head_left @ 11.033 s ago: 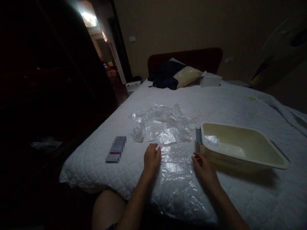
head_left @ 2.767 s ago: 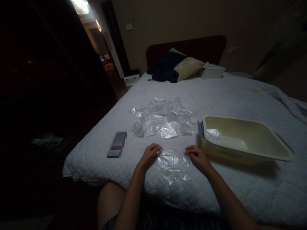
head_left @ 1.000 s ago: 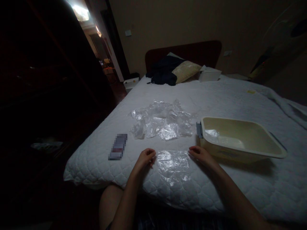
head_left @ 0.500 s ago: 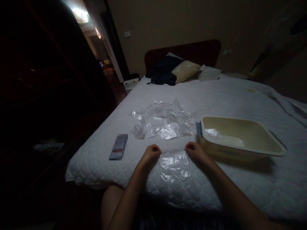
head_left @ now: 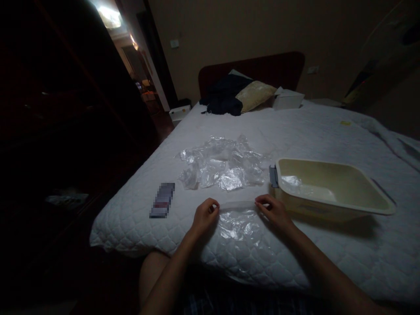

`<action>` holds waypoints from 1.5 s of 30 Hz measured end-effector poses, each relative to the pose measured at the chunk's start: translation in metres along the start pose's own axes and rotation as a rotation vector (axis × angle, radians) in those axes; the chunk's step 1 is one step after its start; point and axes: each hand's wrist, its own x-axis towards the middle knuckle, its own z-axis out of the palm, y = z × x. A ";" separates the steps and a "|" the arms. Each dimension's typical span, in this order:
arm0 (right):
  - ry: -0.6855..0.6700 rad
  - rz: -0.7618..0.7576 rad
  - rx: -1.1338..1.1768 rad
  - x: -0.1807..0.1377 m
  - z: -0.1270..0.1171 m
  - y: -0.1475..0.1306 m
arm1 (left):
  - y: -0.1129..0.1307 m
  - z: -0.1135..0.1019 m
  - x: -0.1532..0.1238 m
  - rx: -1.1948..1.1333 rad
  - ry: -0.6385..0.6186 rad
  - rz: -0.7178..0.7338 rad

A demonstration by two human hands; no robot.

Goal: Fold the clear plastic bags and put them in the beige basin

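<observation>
A clear plastic bag (head_left: 241, 227) lies on the white quilted bed near its front edge, its upper edge stretched between both hands. My left hand (head_left: 206, 215) pinches the upper left corner. At the upper right corner, my right hand (head_left: 273, 211) pinches the same edge between thumb and fingers. The strip along that edge looks flat and slightly cloudy, while the part below is crinkled and shiny. Just beyond my hands, several crumpled clear plastic bags (head_left: 223, 164) are spread in a loose pile.
To the right stands a cream plastic bin (head_left: 331, 210) with grey latches, a shiny clear piece inside. A pixelated flat object (head_left: 162, 201) lies on the left. Dark clothing (head_left: 226, 96), a beige pillow (head_left: 256, 96) and a white box (head_left: 288, 99) sit by the headboard (head_left: 252, 65).
The bag's upper edge has become flatter and tauter between my hands, showing a smooth strip. My right hand has shifted slightly to the right; the pile and bin stay put.
</observation>
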 end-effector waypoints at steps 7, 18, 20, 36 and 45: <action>-0.131 -0.250 -0.241 -0.027 -0.014 0.003 | -0.005 -0.012 -0.028 0.368 -0.253 0.368; -0.245 -0.448 -0.506 -0.046 -0.020 0.011 | -0.013 -0.014 -0.047 0.306 -0.374 0.401; -0.262 -0.466 -0.526 -0.049 -0.022 0.012 | -0.012 -0.014 -0.049 0.319 -0.364 0.407; 0.174 -0.172 -0.421 -0.054 0.045 -0.108 | -0.016 -0.009 -0.054 0.596 -0.417 0.582; -0.052 0.186 0.344 -0.047 0.065 -0.111 | -0.028 -0.001 -0.054 0.781 -0.212 0.851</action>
